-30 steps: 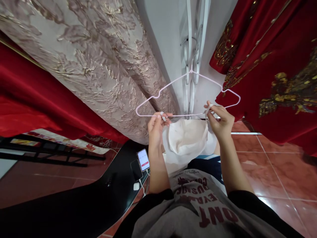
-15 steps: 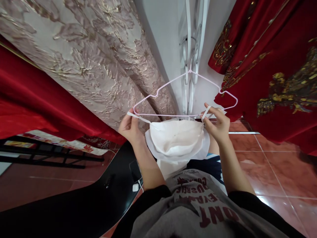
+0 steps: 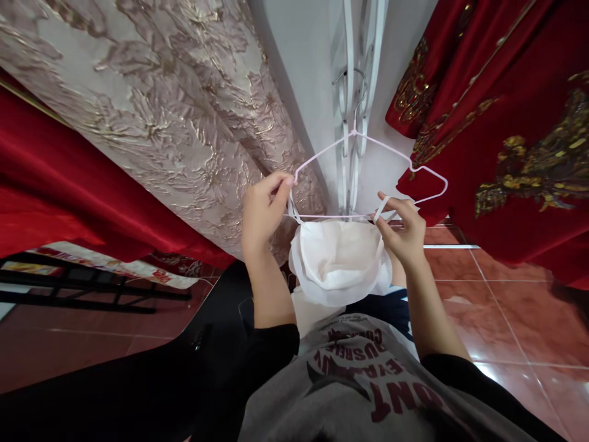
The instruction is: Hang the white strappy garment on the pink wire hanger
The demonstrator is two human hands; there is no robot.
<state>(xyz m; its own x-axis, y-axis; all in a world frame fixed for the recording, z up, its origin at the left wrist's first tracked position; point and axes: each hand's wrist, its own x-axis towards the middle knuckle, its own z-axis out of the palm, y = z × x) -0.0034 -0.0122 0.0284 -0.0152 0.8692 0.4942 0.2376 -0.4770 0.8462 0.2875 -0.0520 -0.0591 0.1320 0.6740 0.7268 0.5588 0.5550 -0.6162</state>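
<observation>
A pale pink wire hanger (image 3: 416, 167) hangs by its hook from a white rack (image 3: 358, 73) ahead of me. Below its bottom bar droops a white garment (image 3: 339, 261) with thin straps. My left hand (image 3: 262, 207) is raised at the hanger's left shoulder, fingers pinched on the left strap. My right hand (image 3: 404, 228) pinches the right strap, looped over a finger, just under the hanger's right side. Both hands are closed on the straps.
A beige and gold embroidered cloth (image 3: 175, 104) hangs at the left over red fabric (image 3: 50, 190). Red garments with gold embroidery (image 3: 510, 135) hang at the right. A black surface (image 3: 138, 380) lies lower left, red floor tiles (image 3: 506, 307) at the right.
My left hand first pulled the left strap out to the left, then lifted it up to the hanger's left shoulder. The garment bunched toward the middle. My right hand hardly moved.
</observation>
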